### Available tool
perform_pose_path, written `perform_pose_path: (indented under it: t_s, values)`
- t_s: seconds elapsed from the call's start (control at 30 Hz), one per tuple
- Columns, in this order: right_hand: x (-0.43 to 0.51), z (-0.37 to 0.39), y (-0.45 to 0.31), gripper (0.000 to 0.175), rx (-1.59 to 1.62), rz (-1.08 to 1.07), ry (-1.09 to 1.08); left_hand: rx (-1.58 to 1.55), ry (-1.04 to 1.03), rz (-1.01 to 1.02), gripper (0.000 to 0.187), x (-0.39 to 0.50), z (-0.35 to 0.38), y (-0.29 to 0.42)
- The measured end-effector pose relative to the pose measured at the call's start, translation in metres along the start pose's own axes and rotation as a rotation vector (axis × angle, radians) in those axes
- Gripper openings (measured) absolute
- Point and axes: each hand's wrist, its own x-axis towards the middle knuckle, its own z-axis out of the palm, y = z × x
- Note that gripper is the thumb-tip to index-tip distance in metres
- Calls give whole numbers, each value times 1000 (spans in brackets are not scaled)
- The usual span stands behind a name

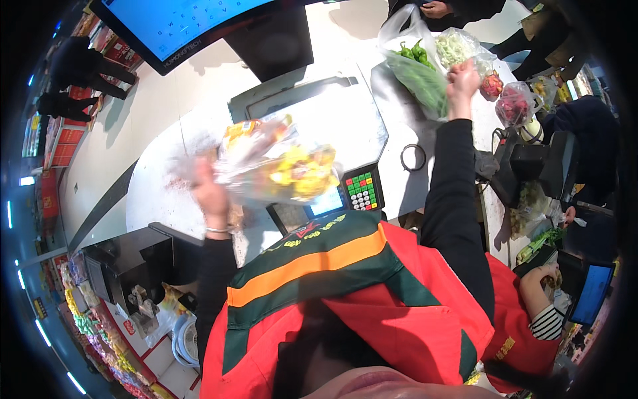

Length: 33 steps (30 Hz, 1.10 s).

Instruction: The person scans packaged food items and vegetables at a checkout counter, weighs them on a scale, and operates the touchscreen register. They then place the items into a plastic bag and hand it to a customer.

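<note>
My left hand (209,192), blurred, grips a clear plastic bag (244,174) by its gathered end. Yellow and orange packets show through this bag, over the near left part of the weighing scale's plate (329,112). Farther off to the right, my right hand (462,85) is closed on thin plastic between two bags. One is a bag of long green vegetables (418,82) with green peppers at its top; the other is a bag of pale shredded vegetable (454,47). Which of them the fingers hold is hard to tell. A dragon fruit (492,85) lies just right of that hand.
The scale's keypad (363,192) faces me, and a monitor (184,25) overhangs the far left. A black ring (413,157) lies on the white counter (154,199). Bagged red fruit (516,104) and a black device (536,164) stand right. A co-worker's arm (538,294) is lower right.
</note>
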Motion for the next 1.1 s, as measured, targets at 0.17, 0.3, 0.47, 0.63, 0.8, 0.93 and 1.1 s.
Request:
perform_pose_path:
  t_s: [0.17,0.3,0.47,0.63,0.8,0.93,1.1]
  values:
    - [-40,50,-135,45,201,-122,-659,-373,238,68,39,90,-48,63]
    - [-83,103,-186,39,195,45,-923,-183,248,200,43,147,-86,59]
    - [-142,127,-176,38,381,231,-1212,386,335,159,50,215,-142,-35]
    - [-177,162,-141,43,681,301,-1208,752,95,-113,52,191,-169,-104]
    - [-219,167,-48,43,236,337,-1037,367,-330,214,62,107,-91,-68]
    - [-228,153,-11,35,-85,160,-1063,45,-699,311,90,11,-24,-12]
    - [-214,171,-20,37,-23,105,-999,585,-696,606,99,-55,35,12]
